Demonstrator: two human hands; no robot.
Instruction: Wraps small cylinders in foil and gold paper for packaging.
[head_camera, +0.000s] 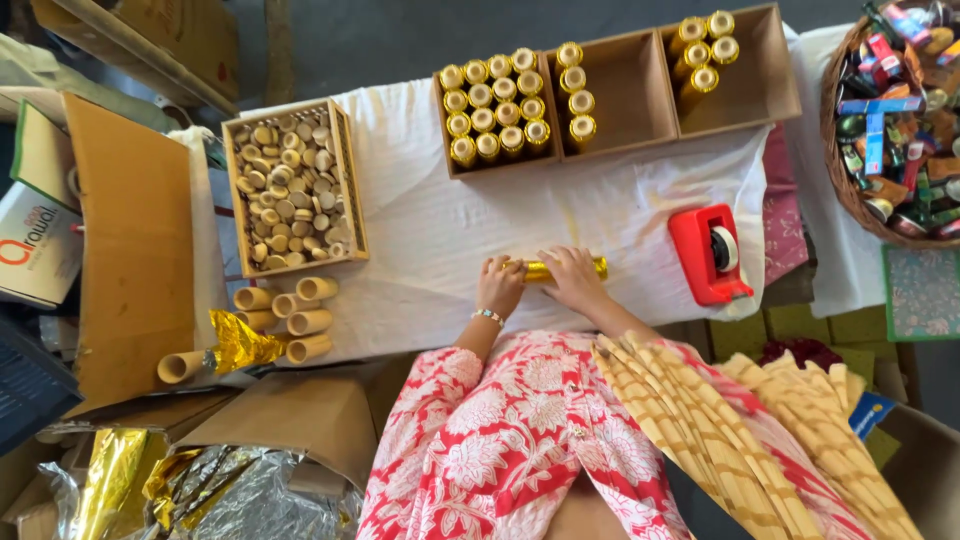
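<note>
Our left hand and right hand both close around a gold-wrapped tube lying on the white-covered worktop. Just right sits a red tape dispenser; beyond, boxes of finished gold tubes, and left, a wooden tray of caps.

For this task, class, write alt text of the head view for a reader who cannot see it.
Both hands, left hand and right hand, hold a gold-wrapped tube on a white cloth. Around it: a red tape dispenser, boxes of gold tubes and bare cardboard tubes.
</note>
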